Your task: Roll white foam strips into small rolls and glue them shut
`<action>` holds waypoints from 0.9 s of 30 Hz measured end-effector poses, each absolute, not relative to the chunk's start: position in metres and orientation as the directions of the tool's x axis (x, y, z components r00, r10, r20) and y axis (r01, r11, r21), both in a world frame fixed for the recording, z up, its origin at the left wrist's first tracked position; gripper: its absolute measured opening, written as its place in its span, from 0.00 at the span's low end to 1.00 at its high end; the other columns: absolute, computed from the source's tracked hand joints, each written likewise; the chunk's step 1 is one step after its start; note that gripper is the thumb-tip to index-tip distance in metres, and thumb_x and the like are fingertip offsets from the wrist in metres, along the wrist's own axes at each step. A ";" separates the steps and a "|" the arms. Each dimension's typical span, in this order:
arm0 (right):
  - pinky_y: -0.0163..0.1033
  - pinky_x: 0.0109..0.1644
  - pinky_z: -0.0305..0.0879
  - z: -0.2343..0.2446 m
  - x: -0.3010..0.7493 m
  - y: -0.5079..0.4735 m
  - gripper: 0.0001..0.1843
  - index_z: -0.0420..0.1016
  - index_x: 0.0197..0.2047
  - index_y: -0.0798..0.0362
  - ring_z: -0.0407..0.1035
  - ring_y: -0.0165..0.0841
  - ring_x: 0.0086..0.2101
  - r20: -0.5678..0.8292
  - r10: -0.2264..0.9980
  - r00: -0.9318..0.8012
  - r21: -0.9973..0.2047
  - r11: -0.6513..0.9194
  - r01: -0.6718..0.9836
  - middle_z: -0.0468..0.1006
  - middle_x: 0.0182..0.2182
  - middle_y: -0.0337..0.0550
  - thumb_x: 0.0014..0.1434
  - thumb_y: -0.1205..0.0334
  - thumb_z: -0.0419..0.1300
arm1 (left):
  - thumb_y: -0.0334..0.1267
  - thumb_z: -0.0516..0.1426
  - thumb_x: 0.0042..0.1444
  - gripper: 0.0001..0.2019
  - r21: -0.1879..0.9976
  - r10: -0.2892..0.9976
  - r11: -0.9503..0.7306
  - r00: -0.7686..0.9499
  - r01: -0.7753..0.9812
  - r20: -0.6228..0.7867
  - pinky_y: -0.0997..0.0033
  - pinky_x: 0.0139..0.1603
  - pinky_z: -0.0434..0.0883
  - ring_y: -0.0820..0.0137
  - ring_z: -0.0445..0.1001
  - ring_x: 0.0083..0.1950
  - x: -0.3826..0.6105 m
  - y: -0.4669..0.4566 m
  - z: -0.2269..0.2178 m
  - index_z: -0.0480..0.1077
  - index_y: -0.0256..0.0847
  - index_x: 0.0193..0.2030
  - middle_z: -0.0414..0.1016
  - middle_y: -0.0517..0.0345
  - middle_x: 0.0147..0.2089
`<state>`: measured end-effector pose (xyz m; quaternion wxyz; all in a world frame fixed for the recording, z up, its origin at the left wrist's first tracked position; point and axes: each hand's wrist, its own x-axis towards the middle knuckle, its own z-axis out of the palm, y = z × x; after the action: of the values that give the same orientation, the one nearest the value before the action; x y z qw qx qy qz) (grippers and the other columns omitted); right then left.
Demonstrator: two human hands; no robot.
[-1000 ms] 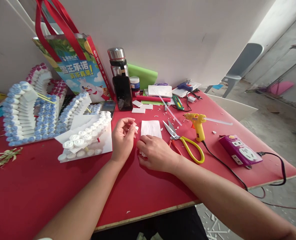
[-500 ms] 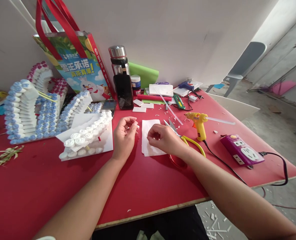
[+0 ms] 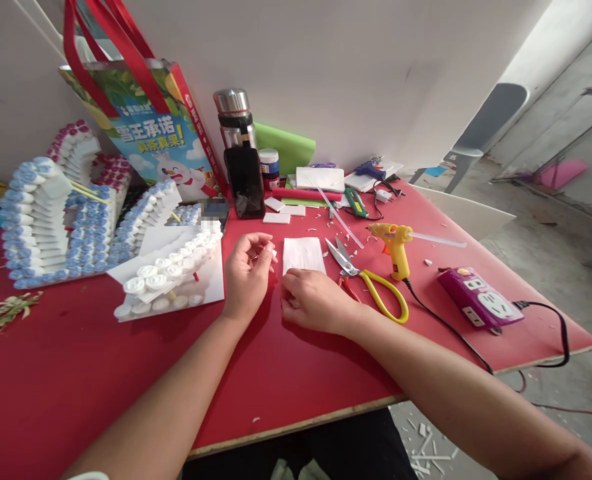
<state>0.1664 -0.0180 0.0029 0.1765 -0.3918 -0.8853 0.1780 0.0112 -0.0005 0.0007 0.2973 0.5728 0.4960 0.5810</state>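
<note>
My left hand (image 3: pixel 249 277) hovers left of a stack of white paper sheets (image 3: pixel 303 253), its fingers pinching a small white piece (image 3: pixel 275 253) whose shape is mostly hidden. Over the near end of the paper my right hand (image 3: pixel 319 300) is closed, fingers curled down; whatever they grip is hidden. Scissors with yellow and red handles (image 3: pixel 383 297) lie open just right of it. To the left of my left hand stands a white board model with rows of white rolled rosettes (image 3: pixel 159 277).
Blue-and-white rosette structures (image 3: pixel 39 227) stand at left before a shopping bag (image 3: pixel 161 140). A phone (image 3: pixel 245 180) leans on a steel flask (image 3: pixel 232 103). At right are a yellow glue gun (image 3: pixel 396 247) and a purple power strip (image 3: pixel 481 297) with cords. A green cutter (image 3: pixel 357 202) lies behind.
My right hand has drawn down toward me to the near end of the paper, uncovering more of the scissors. My left hand keeps its pinch almost unmoved. The view has shifted slightly.
</note>
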 end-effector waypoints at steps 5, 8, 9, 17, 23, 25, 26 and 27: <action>0.33 0.33 0.60 0.013 0.182 -0.005 0.03 0.69 0.29 0.54 0.64 0.27 0.28 0.223 0.862 -0.454 -0.753 0.448 0.481 0.73 0.28 0.37 0.50 0.70 0.59 | 0.39 0.59 0.62 0.07 0.920 0.915 -0.330 -0.169 0.212 0.367 0.73 0.35 0.72 0.72 0.74 0.33 0.010 -0.001 0.000 0.71 0.41 0.44 0.74 0.57 0.34; 0.33 0.33 0.61 0.017 0.190 -0.001 0.02 0.68 0.30 0.53 0.63 0.27 0.27 0.233 0.898 -0.374 -0.819 0.388 0.422 0.72 0.27 0.36 0.53 0.67 0.59 | 0.40 0.59 0.62 0.08 0.919 0.915 -0.331 -0.164 0.213 0.368 0.72 0.36 0.73 0.71 0.74 0.34 0.012 -0.002 0.001 0.71 0.41 0.45 0.75 0.57 0.35; 0.33 0.34 0.61 0.018 0.191 -0.002 0.02 0.69 0.31 0.53 0.63 0.27 0.28 0.240 0.886 -0.398 -0.814 0.406 0.415 0.73 0.28 0.37 0.54 0.66 0.59 | 0.41 0.59 0.62 0.08 0.918 0.915 -0.334 -0.162 0.213 0.370 0.72 0.37 0.73 0.71 0.74 0.34 0.012 -0.002 0.001 0.71 0.41 0.45 0.75 0.57 0.36; 0.40 0.40 0.62 0.003 0.163 -0.022 0.06 0.72 0.36 0.56 0.69 0.37 0.34 0.163 0.673 -0.722 -0.300 0.731 0.613 0.75 0.35 0.48 0.57 0.64 0.57 | 0.39 0.60 0.61 0.06 0.919 0.912 -0.349 -0.159 0.183 0.378 0.73 0.34 0.72 0.73 0.74 0.31 0.015 -0.002 0.003 0.72 0.41 0.42 0.74 0.57 0.35; 0.40 0.36 0.60 0.001 0.161 -0.021 0.07 0.72 0.37 0.57 0.69 0.36 0.32 0.171 0.707 -0.686 -0.238 0.705 0.668 0.75 0.34 0.47 0.59 0.65 0.53 | 0.40 0.59 0.62 0.06 0.913 0.910 -0.362 -0.143 0.188 0.390 0.73 0.33 0.72 0.73 0.73 0.30 0.013 -0.002 0.001 0.71 0.41 0.43 0.74 0.58 0.34; 0.39 0.35 0.60 0.004 0.164 -0.020 0.07 0.71 0.38 0.56 0.69 0.35 0.32 0.179 0.726 -0.664 -0.267 0.685 0.678 0.75 0.35 0.47 0.59 0.64 0.54 | 0.40 0.59 0.62 0.07 0.910 0.907 -0.367 -0.142 0.191 0.396 0.72 0.33 0.72 0.72 0.74 0.31 0.013 -0.002 0.000 0.71 0.41 0.43 0.74 0.57 0.35; 0.39 0.35 0.60 0.006 0.165 -0.021 0.07 0.71 0.38 0.56 0.69 0.36 0.33 0.182 0.731 -0.658 -0.267 0.681 0.682 0.75 0.36 0.47 0.58 0.63 0.55 | 0.40 0.59 0.62 0.07 0.910 0.907 -0.367 -0.144 0.193 0.397 0.72 0.34 0.72 0.72 0.74 0.32 0.013 -0.002 0.000 0.71 0.41 0.43 0.74 0.57 0.35; 0.39 0.36 0.60 0.007 0.166 -0.021 0.08 0.71 0.39 0.56 0.70 0.37 0.34 0.179 0.731 -0.659 -0.257 0.681 0.686 0.75 0.36 0.48 0.58 0.62 0.55 | 0.40 0.59 0.62 0.06 0.910 0.907 -0.366 -0.145 0.195 0.395 0.72 0.34 0.72 0.72 0.74 0.32 0.013 -0.002 0.000 0.71 0.41 0.43 0.74 0.57 0.35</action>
<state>0.1658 -0.0211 0.0066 0.1347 -0.3905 -0.9069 0.0835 0.0126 -0.0021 0.0000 0.3025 0.5797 0.4751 0.5888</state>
